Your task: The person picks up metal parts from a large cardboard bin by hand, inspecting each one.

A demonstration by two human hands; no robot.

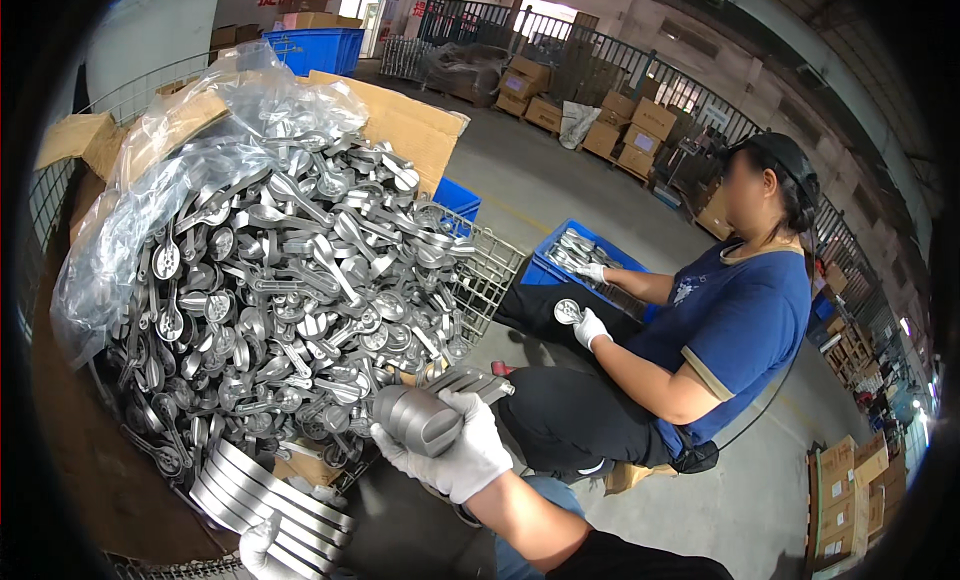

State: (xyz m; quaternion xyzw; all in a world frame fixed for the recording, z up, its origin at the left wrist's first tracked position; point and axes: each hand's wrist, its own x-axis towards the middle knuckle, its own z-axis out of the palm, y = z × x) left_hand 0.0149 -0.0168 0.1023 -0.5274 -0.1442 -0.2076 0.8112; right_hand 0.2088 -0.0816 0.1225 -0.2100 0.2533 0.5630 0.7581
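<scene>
The white-gloved right hand (468, 454) curls around stacked round-headed grey metal handles (412, 418) at lower centre, the left hand (259, 547) clasps long silver metal bars (262, 499) at lower left, and smooth faces could slide apart should either grip slacken.

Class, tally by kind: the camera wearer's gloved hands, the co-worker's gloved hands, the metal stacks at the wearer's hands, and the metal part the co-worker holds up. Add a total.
Wearer's gloved hands, left hand and right hand: 2
Co-worker's gloved hands: 2
Metal stacks at the wearer's hands: 2
Metal part the co-worker holds up: 1
Total: 7
</scene>
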